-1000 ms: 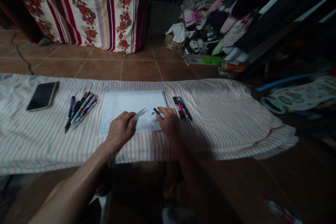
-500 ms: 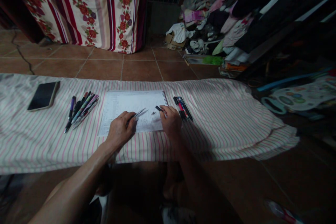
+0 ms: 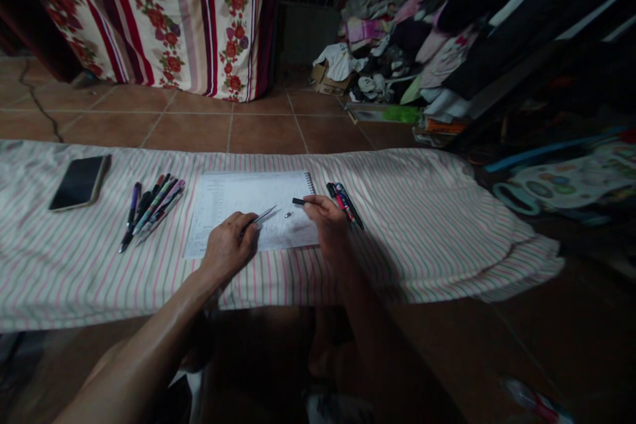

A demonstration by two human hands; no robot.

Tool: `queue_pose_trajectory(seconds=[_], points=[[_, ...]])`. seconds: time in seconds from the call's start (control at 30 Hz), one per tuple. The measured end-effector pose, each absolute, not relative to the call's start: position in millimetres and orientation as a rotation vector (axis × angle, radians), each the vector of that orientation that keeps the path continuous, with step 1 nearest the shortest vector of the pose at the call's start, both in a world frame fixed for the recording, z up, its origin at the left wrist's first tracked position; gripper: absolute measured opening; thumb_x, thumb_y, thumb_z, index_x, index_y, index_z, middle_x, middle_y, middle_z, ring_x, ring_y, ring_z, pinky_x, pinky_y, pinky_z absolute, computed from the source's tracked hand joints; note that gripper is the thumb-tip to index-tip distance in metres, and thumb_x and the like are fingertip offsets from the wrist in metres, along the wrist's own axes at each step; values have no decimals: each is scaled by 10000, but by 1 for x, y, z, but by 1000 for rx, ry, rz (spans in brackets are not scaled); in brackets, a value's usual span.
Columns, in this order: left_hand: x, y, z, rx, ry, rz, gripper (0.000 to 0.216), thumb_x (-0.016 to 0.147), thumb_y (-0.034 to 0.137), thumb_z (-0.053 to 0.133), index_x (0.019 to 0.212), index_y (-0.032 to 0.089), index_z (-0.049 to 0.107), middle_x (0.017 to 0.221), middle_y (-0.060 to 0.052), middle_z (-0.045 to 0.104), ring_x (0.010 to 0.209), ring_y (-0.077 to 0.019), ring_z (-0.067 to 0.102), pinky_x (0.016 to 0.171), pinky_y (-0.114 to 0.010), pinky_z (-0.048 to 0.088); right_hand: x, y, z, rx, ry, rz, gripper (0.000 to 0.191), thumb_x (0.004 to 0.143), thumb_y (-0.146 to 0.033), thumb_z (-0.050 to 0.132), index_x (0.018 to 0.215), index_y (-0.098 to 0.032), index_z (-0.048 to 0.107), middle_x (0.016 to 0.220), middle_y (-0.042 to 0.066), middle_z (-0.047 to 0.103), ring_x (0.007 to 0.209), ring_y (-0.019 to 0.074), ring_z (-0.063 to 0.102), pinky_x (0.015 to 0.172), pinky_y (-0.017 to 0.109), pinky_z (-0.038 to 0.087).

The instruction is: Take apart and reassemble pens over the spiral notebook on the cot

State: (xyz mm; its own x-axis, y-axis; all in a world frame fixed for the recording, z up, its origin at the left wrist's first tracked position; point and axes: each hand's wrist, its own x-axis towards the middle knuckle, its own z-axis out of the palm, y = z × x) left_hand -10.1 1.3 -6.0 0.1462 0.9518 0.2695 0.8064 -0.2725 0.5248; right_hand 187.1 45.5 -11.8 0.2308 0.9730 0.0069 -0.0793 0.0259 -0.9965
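Observation:
My left hand [image 3: 230, 240] rests at the near edge of a white spiral notebook [image 3: 258, 187], closed on a pen [image 3: 265, 214] whose slim silver front part points right and away. Over the notebook's right side, my right hand [image 3: 328, 220] pinches a short black pen part [image 3: 298, 201]; whether it is a cap or a piece of barrel I cannot tell. A tiny silvery piece [image 3: 287, 215] lies on the page between the hands. Just right of my right hand lie several pens [image 3: 346, 202]. Another group of pens [image 3: 155, 204] is left of the notebook.
A striped cloth [image 3: 422, 225] covers the low table. A dark-screened phone [image 3: 79, 183] lies at its left. Beyond are a tiled floor [image 3: 199, 129], a floral curtain [image 3: 173, 20] and a heap of clothes [image 3: 397, 46].
My right hand has shifted slightly right and away from me, and the black part in it has turned more level. My left hand stays put with the pen.

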Motion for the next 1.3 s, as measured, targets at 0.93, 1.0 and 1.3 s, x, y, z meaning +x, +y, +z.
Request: queue_pose_trajectory(seconds=[0.93,1.0,1.3], points=[[-3,-3,-3,2168,1647,809,304,889,324,369,1009,188,613,871,-53,647,797,-184,620,709,-298,487,184,45,-11,-1126,-1012,1154,398,624,-275,632,1008,-177,594,894,47,660,707,131,599,524,220,434],[-2,-4,-2,2169,1635,805,297,890,323,373,1006,192,613,866,-50,645,796,-182,621,705,-290,487,184,46,-12,-1136,-1014,1151,399,623,-273,628,1010,-180,596,903,50,662,712,134,597,521,220,426],[2,-6,-3,2203,1598,780,289,897,302,379,1024,171,603,870,-59,635,801,-183,614,708,-287,476,184,45,-12,-1132,-994,1174,406,617,-266,630,1010,-170,595,928,64,671,772,151,606,536,221,422]])
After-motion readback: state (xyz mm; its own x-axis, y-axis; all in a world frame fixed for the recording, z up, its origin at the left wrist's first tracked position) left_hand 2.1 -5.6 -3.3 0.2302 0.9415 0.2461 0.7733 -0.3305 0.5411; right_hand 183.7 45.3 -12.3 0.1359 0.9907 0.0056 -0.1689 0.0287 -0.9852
